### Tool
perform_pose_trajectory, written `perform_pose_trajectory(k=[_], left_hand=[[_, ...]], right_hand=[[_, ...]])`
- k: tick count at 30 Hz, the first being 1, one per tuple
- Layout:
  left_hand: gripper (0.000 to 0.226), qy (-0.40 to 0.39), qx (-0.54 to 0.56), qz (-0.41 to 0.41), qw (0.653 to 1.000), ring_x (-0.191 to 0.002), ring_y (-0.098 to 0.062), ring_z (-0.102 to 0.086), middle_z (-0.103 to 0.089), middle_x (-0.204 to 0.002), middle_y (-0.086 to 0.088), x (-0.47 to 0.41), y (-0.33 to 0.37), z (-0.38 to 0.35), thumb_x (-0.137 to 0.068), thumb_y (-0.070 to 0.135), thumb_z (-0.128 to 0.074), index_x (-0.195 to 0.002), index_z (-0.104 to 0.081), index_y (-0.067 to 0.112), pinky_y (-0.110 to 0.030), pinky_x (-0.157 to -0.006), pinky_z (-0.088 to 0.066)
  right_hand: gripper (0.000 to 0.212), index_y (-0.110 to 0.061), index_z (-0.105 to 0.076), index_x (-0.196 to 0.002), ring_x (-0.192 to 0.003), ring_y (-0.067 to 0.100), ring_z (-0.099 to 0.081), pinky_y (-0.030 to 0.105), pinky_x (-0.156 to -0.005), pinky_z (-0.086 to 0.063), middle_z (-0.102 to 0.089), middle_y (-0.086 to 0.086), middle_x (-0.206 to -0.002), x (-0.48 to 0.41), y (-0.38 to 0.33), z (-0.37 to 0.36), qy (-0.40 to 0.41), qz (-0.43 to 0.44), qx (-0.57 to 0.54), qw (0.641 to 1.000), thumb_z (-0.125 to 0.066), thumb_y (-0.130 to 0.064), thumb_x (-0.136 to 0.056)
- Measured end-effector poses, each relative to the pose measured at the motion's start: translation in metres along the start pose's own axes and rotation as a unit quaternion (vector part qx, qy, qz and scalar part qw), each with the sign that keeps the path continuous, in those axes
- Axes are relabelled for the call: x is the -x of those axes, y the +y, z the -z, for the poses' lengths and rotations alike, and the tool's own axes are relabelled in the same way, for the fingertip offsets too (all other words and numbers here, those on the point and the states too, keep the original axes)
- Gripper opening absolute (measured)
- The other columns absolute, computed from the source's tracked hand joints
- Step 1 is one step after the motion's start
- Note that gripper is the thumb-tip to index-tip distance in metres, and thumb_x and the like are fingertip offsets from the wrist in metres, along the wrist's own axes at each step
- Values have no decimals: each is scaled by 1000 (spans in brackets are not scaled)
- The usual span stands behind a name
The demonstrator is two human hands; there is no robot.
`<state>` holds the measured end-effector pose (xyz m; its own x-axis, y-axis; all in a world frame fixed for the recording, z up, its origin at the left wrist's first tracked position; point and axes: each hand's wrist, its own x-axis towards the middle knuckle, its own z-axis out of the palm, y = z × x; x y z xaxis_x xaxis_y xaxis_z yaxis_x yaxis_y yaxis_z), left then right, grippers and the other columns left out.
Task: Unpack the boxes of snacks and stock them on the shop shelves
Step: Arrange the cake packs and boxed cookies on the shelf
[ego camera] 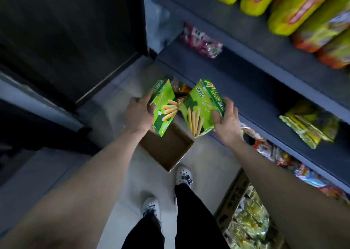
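I hold two green snack boxes printed with biscuit sticks, one in each hand, above the floor. My left hand (pixel 139 114) grips the left green box (pixel 164 108) by its left side. My right hand (pixel 226 118) grips the right green box (pixel 201 106) by its right edge. Both boxes are tilted and nearly touch at the middle. Below them an open brown cardboard box (pixel 170 150) lies on the floor, its inside bare as far as I can see. The blue-grey shop shelves (pixel 265 100) rise on the right, close to my right hand.
Yellow-green packs (pixel 295 11) fill the top shelf; a pink bag (pixel 200 42) and yellow foil bags (pixel 310 123) lie lower down. A second carton of green packets (pixel 248 222) stands at my right foot. A dark cabinet (pixel 72 40) stands on the left. My feet (pixel 151 208) are on the pale floor.
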<state>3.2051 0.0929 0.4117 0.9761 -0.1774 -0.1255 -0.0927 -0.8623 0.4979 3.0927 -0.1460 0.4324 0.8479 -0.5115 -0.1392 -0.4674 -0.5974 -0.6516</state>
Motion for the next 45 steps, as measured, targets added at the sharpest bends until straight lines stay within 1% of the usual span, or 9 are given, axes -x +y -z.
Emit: perform_pose_trajectory(k=[6,15,21,25,29,34,39,41,45], left_hand=[[38,73,55,-119,989,-105,-41,-56,-58,-110,-24,24,56,99,-94,21,-58,-131,-60,26,-44,-90,-43],[26,99,103,-238,961,-108,-33,-55,-59,-113,-13,42,155,201,-90,33,-63,-116,-65,31,-36,-91,-40],[21,111,151,-322,928,-113,-30,-55,-63,-119,-5,51,246,242,-88,42,-65,-106,-63,32,-39,-90,-41],[29,128,196,-343,910,-114,-31,-57,-66,-119,-2,60,311,271,-85,46,-68,-107,-65,27,-40,-92,-44],[31,140,231,-363,892,-112,-28,-57,-67,-116,-1,73,377,298,-82,52,-69,-104,-65,30,-39,-90,-47],[41,150,219,-412,871,-117,-31,-55,-63,-126,-5,83,467,313,-86,56,-63,-113,-63,26,-39,-89,-44],[34,142,281,-420,851,-106,-24,-60,-66,-114,0,78,554,311,-86,58,-61,-104,-61,29,-43,-89,-50],[31,140,298,-417,847,-103,-24,-62,-66,-111,1,76,585,307,-85,60,-60,-100,-59,32,-45,-89,-52],[33,146,317,-404,845,-105,-22,-60,-65,-112,2,72,636,291,-85,59,-60,-100,-61,30,-42,-89,-51]], right_hand=[[47,-21,-36,-148,-105,37,-53,42,-94,-42,-46,18,-127,45,-58,96,103,47,-27,993,-48,-25,-102],[42,-27,-39,-145,-106,32,-53,38,-92,-41,-47,15,-131,100,-94,221,236,95,-8,967,-45,-31,-104],[39,-27,-45,-142,-91,20,-48,23,-78,-33,-49,8,-112,129,-93,310,315,109,40,942,-47,-33,-103],[36,-29,-50,-137,-95,26,-53,30,-82,-40,-51,8,-103,140,-90,384,366,114,58,922,-50,-34,-101],[33,-30,-56,-132,-86,19,-51,31,-86,-42,-50,5,-100,148,-91,461,441,134,66,885,-53,-37,-100],[34,-29,-57,-129,-94,28,-58,39,-85,-46,-62,10,-103,137,-80,565,514,173,59,838,-50,-41,-98],[35,-35,-53,-128,-99,30,-59,46,-89,-50,-63,14,-110,115,-61,667,575,148,61,802,-47,-48,-96],[38,-33,-52,-130,-97,35,-59,46,-90,-49,-61,18,-111,102,-47,699,582,118,74,801,-46,-50,-96],[33,-28,-53,-132,-106,42,-54,41,-95,-42,-54,27,-119,70,-15,736,548,60,99,828,-50,-38,-101]])
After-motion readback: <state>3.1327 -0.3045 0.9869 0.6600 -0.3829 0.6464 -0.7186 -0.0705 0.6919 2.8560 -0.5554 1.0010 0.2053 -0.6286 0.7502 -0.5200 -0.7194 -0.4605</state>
